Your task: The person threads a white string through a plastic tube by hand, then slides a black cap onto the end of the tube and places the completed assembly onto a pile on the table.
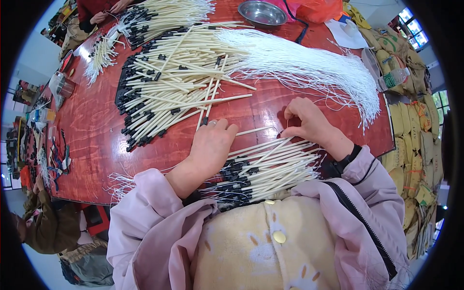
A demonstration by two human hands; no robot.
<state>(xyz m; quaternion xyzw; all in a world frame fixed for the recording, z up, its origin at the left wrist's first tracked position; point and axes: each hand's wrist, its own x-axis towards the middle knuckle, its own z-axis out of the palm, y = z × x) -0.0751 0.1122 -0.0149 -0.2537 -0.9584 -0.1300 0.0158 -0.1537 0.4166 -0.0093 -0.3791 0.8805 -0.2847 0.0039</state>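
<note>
My left hand [211,141] is closed, palm down, around one end of a thin cream rod [254,130]; the gripped end is hidden under its fingers. The rod points right toward my right hand [311,124], whose thumb and forefinger pinch a fine white string by the rod's tip. Close to my body, below both hands, lies a bundle of cream rods [280,166] with black end pieces. Beyond my left hand spreads a larger heap of similar rods [179,82]. Long white strings [309,60] fan out to the right of that heap.
The red table [92,154] carries a metal bowl [262,13] at its far side. A plastic bottle [394,79] is by the right edge, near stacked sacks [411,140]. Another person's hands [110,12] work at the far left; a person in brown [53,224] is at the left.
</note>
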